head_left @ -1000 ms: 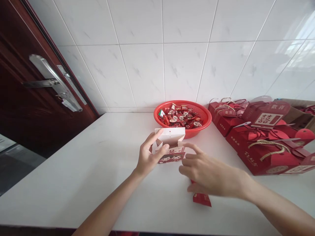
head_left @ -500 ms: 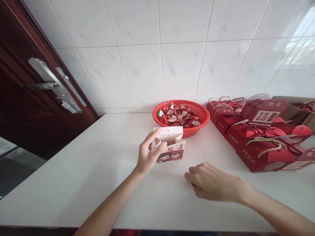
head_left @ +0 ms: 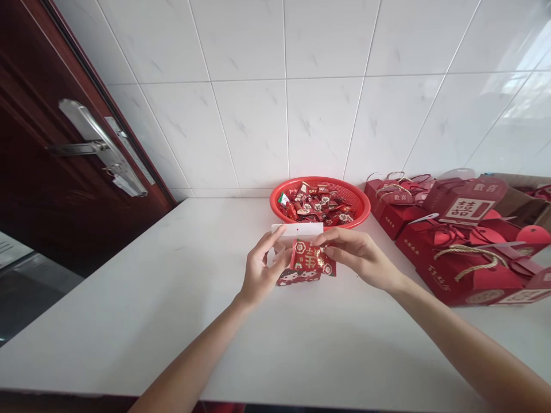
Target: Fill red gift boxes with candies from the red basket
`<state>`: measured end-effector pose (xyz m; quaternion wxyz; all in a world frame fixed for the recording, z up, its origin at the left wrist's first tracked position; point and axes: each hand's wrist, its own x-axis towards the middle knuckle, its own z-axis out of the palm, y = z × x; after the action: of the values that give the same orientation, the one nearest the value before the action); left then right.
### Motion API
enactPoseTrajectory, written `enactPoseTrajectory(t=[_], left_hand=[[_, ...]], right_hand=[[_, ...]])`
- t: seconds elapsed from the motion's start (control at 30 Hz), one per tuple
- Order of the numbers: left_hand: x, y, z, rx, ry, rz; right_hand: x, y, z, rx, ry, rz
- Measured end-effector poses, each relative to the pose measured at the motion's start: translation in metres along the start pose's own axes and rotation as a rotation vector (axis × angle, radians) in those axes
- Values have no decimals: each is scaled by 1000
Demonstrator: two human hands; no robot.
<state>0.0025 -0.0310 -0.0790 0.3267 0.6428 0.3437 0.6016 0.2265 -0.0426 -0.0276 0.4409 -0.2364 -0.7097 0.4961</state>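
Observation:
A small red and white paper box (head_left: 298, 277) stands on the white table with its top flap up. My left hand (head_left: 262, 267) grips the box's left side, fingers at the upper edge and thumb in front. Between the fingertips of my right hand (head_left: 359, 255) is a red candy packet (head_left: 307, 256) with gold and white print. The packet is in front of the box's opening and hides part of it. Just behind the box sits a red plastic basket (head_left: 364, 209) holding several wrapped candies (head_left: 318, 203).
Several red gift boxes (head_left: 456, 281) with rope handles stand at the right, with a brown cardboard box (head_left: 523, 203) behind them. A tiled wall (head_left: 249, 132) runs along the table's back. A dark red door (head_left: 38, 172) with a metal handle is at the left.
My right hand has moved up and left from the table to the box, and the red packet now shows in its fingers. My left hand still holds the box.

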Motion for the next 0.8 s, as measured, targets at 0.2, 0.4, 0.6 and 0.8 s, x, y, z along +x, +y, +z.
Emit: enactPoseTrajectory(t=[0.2, 0.4, 0.6, 0.8], left_hand=[[0, 6, 1, 0, -46, 13], [2, 8, 0, 26, -81, 30], [1, 8, -1, 52, -85, -24], [1, 8, -2, 71, -72, -17]], right_hand=[[23, -11, 2, -277, 85, -105], [37, -6, 14, -369, 65, -85], [43, -19, 11, -488, -65, -106], [47, -22, 6, -579, -33, -180]])
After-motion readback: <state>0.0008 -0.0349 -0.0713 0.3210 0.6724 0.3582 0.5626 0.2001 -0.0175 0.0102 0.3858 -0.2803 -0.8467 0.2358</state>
